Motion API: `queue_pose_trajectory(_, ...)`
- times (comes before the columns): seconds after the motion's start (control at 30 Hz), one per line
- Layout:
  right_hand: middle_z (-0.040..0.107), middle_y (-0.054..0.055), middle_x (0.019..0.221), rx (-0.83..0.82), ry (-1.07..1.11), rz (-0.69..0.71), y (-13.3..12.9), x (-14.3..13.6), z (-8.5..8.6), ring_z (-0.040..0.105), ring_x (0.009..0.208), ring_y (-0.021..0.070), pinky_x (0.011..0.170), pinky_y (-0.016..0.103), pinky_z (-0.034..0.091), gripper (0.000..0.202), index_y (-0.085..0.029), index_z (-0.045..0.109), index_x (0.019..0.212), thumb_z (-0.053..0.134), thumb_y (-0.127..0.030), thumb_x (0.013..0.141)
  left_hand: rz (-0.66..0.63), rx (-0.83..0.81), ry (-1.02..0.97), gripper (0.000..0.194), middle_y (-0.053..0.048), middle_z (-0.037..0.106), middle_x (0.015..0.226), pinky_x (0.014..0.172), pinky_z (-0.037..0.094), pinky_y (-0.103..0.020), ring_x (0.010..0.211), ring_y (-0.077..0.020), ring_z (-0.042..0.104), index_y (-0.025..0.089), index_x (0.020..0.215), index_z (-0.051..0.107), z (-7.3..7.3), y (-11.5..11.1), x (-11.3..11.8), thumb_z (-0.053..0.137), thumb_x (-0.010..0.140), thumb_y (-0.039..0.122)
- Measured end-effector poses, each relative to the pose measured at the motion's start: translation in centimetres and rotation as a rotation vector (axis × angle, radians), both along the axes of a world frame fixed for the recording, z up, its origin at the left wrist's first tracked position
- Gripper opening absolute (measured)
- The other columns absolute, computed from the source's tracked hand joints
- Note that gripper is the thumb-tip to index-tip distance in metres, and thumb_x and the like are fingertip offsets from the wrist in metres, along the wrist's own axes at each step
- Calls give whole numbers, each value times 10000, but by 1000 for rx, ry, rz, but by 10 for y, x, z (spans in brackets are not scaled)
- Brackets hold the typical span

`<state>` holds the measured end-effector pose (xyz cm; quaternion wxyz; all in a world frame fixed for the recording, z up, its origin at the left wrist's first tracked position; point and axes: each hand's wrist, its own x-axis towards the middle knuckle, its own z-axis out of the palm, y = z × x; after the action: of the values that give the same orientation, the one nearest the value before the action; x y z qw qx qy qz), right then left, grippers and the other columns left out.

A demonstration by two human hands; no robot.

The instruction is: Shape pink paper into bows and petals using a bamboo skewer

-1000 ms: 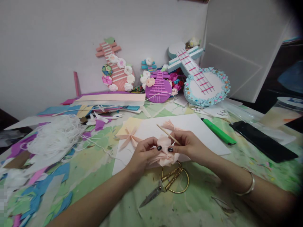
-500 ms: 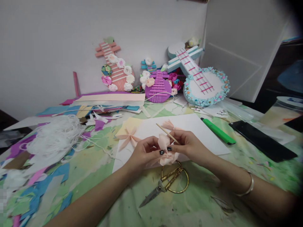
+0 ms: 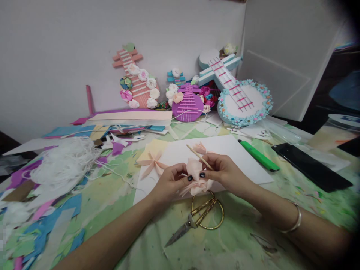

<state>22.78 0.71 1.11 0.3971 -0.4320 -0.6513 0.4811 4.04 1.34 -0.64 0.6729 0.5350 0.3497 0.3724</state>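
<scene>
A pale pink paper flower [image 3: 194, 168] is pinched between both hands above a white sheet [image 3: 219, 146]. My left hand [image 3: 171, 182] grips its left side, thumb in front. On the other side, my right hand [image 3: 221, 170] pinches the petals and also holds a thin wooden stick [image 3: 194, 152] that points up and left. Golden-handled scissors [image 3: 190, 222] lie partly open just below the flower. A folded peach paper star [image 3: 154, 163] rests left of my hands, and a small peach paper piece [image 3: 199, 147] lies behind them.
White string [image 3: 64, 161] and coloured paper scraps [image 3: 53, 225] cover the left side. A green cutter [image 3: 259, 155] and a black phone [image 3: 312, 167] lie at the right. Against the wall stand decorated paper instruments, including a purple one [image 3: 188, 107] and a light blue one [image 3: 239, 97].
My left thumb has shifted slightly up and left on the flower. The upper petal has moved a little, and more thin paper strips show below my left thumb.
</scene>
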Motion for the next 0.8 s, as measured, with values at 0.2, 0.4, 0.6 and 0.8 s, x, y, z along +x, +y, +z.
queue_pose_trajectory(0.2,479,-38,642,-13,13,-39,-2,-2,0,420,589,79,545,220,316,118,-146,550,695,647,-208,669,11,21,1,318,-59,639,833,718,447,-260,773,-165,594,119,867,639,-1,-2,1,756,645,315)
queue_pose_trajectory(0.4,403,-62,586,2,-45,-43,-5,-3,-1,349,548,68,507,220,255,108,-150,536,667,621,-213,691,-5,22,56,333,-63,629,816,689,438,-252,752,-154,582,106,867,635,1,-2,3,759,636,311)
queue_pose_trajectory(0.6,400,-58,591,70,-108,-57,-3,-1,-4,361,572,77,529,221,276,145,-158,492,642,590,-234,719,59,49,108,289,-40,620,768,622,424,-234,691,-135,575,121,811,601,-2,-2,4,731,659,329)
queue_pose_trajectory(0.8,398,-58,573,140,-233,-152,-5,-3,-3,344,559,75,517,213,264,113,-160,526,654,583,-222,730,151,104,188,234,-8,594,694,549,386,-211,607,-109,536,134,764,583,-1,-5,5,703,678,315)
